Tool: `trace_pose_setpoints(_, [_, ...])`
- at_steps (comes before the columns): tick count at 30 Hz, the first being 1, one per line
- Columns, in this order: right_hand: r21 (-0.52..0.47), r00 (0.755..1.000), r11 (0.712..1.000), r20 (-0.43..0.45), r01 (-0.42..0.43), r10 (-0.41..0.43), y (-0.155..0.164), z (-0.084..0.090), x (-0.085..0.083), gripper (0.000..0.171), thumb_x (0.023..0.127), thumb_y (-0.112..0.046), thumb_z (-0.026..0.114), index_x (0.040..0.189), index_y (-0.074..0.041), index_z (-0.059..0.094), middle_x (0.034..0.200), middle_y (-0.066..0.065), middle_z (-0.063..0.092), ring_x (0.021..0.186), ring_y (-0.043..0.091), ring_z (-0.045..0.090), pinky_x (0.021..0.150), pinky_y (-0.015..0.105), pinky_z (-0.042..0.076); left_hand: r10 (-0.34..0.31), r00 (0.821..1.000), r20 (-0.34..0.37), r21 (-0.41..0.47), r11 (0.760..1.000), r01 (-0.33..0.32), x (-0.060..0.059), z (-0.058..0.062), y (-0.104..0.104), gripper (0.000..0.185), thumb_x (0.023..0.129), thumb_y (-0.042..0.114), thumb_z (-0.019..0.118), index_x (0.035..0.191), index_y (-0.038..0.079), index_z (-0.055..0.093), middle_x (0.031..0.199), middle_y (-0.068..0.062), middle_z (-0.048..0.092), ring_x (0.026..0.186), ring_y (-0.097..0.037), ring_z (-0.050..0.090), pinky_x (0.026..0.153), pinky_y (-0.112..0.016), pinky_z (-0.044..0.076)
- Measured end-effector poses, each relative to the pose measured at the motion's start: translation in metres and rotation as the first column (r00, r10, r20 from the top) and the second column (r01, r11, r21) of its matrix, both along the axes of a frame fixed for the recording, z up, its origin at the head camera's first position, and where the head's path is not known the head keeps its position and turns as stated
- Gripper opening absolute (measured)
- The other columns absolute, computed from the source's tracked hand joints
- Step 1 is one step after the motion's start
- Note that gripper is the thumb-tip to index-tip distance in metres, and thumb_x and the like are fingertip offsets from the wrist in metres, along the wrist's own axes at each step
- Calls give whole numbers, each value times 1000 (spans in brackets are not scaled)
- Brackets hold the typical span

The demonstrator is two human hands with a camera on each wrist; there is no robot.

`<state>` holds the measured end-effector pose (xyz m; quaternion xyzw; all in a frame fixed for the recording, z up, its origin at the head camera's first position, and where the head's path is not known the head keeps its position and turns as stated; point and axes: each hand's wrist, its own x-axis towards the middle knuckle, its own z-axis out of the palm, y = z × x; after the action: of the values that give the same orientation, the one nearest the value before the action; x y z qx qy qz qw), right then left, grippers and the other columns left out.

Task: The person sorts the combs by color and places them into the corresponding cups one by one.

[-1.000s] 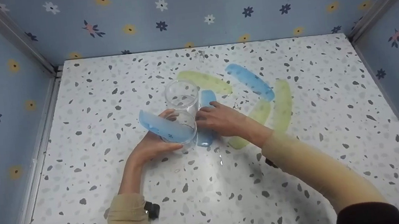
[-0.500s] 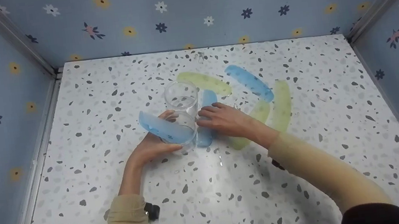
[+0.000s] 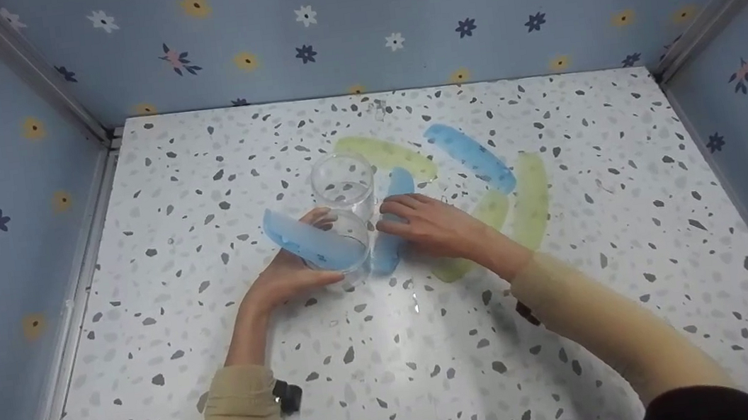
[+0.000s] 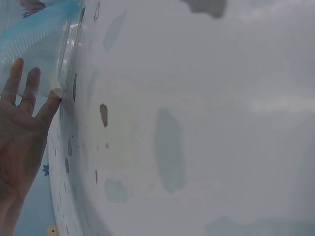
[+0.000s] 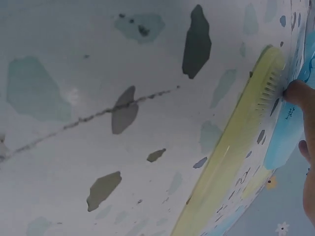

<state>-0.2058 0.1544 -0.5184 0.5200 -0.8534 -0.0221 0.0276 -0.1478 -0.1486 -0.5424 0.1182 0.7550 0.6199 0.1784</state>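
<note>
A clear glass stands on the speckled table near its middle. My left hand wraps round the glass's near side. A curved blue plastic strip slants across that side by the thumb; I cannot tell whether it is inside the glass. In the left wrist view the fingers lie against the glass, with the blue strip above. My right hand has bent fingers over a second blue strip lying just right of the glass. A fingertip touches that strip.
More curved strips lie right of the glass: a yellow-green one behind, a blue one, and two yellow-green ones partly under my right wrist. A yellow-green strip fills the right wrist view. Flowered walls close three sides.
The right hand's fingers have crept up the flat blue strip, and the strip's far end has swung slightly right. The left hand and glass have stayed put.
</note>
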Motion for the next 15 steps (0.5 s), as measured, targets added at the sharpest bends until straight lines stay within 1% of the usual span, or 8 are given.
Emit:
trace_pose_setpoints(5, [-46,999,999,-35,-20,18,5,-3,1,45,101,-6,57,144,-17,50,150,15,53,142,34,50,120,49,44,-4,1000,-5,3,1000,4,0,0,0,113,70,12,92,161,29,27,163,-9,41,151,-30,39,129,-50,27])
trace_pose_setpoints(9, [-119,999,993,-38,-25,21,9,-5,3,45,100,-6,58,143,-15,51,149,16,54,141,35,51,119,49,45,-11,1000,-14,2,1000,11,0,2,0,113,70,11,91,161,29,27,163,-8,40,150,-30,40,129,-51,27])
trace_pose_setpoints(12, [-195,1000,981,-19,-13,9,11,-6,5,47,97,-7,64,142,-14,53,149,16,54,141,35,51,118,48,46,-14,1000,-13,4,1000,14,0,1,0,113,71,11,91,162,29,27,164,-8,39,151,-30,38,129,-51,26])
trace_pose_setpoints(15, [-292,1000,956,11,11,-8,12,-8,8,51,92,-9,72,140,-13,55,146,15,55,140,34,53,115,46,49,-15,1000,-17,0,1000,15,1,1,0,113,71,12,91,162,27,26,164,-8,39,153,-31,36,129,-52,25])
